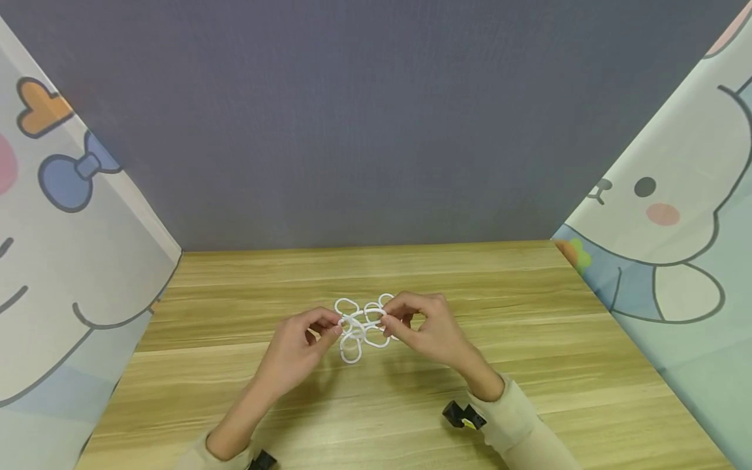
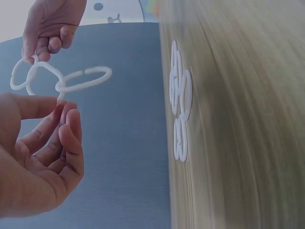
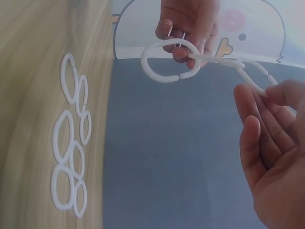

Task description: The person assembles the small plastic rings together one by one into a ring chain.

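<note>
I'm holding a short chain of three smooth white plastic rings (image 2: 53, 69) up above the worktop (image 1: 529, 313), which is light brown with wood stripes. With my left hand (image 1: 296, 346), I pinch the middle ring between my thumb and first finger. The other fingers on that hand are bent loosely. With my right hand (image 1: 431, 329), I pinch the ring at one end, thumb and first finger pressed together, and the rest of those fingers sit a bit apart. The third ring sticks out from the chain. I can see a tiny split in the side of it.

Down on the worktop lie seven more white plastic rings (image 3: 72, 131), all bunched close. They touch or overlap, but I can't tell if they are hooked together.

Behind the worktop stands a big plain dark grey wall (image 1: 376, 130). On the worktop's left side is a pale cartoon panel (image 1: 117, 241) with a blue bow, and on its right side is another cartoon panel (image 1: 675, 143) with a pink-cheeked animal. My cream right sleeve (image 1: 514, 424) is above the worktop too.
</note>
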Action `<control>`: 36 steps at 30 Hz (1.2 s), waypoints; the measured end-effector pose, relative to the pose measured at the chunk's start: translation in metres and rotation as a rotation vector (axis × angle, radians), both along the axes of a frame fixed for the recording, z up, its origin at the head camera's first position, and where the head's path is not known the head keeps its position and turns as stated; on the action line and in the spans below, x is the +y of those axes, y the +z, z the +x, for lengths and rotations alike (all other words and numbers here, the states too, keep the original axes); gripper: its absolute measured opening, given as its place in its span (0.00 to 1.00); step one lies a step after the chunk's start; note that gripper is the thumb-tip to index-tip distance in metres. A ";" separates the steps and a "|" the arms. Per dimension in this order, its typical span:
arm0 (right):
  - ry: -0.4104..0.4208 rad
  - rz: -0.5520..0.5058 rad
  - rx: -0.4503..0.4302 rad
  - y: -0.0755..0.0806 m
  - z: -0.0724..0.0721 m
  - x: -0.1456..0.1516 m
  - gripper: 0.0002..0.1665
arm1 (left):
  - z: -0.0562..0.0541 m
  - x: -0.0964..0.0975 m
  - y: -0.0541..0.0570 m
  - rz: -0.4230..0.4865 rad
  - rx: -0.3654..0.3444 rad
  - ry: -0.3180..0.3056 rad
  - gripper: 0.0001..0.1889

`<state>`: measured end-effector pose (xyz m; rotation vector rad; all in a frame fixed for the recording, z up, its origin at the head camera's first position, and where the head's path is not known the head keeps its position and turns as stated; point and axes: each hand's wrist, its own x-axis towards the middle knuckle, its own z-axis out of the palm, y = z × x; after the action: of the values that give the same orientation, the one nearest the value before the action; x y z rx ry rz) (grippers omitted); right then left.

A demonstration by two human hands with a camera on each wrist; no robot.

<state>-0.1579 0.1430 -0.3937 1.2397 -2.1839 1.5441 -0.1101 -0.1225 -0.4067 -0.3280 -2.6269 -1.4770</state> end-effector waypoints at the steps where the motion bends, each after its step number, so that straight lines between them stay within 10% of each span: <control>1: -0.011 -0.006 -0.006 0.000 0.000 -0.001 0.09 | 0.000 0.000 0.000 -0.007 0.000 -0.002 0.05; 16: -0.065 -0.061 -0.145 -0.008 0.006 -0.013 0.01 | 0.008 0.004 0.011 0.171 0.107 0.005 0.08; 36: -0.082 0.023 -0.227 -0.014 0.006 -0.022 0.07 | 0.005 -0.004 0.016 0.231 0.052 0.117 0.05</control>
<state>-0.1517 0.1206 -0.4077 1.0100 -2.3635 1.7041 -0.1051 -0.1265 -0.3903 -0.1840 -2.3598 -1.6853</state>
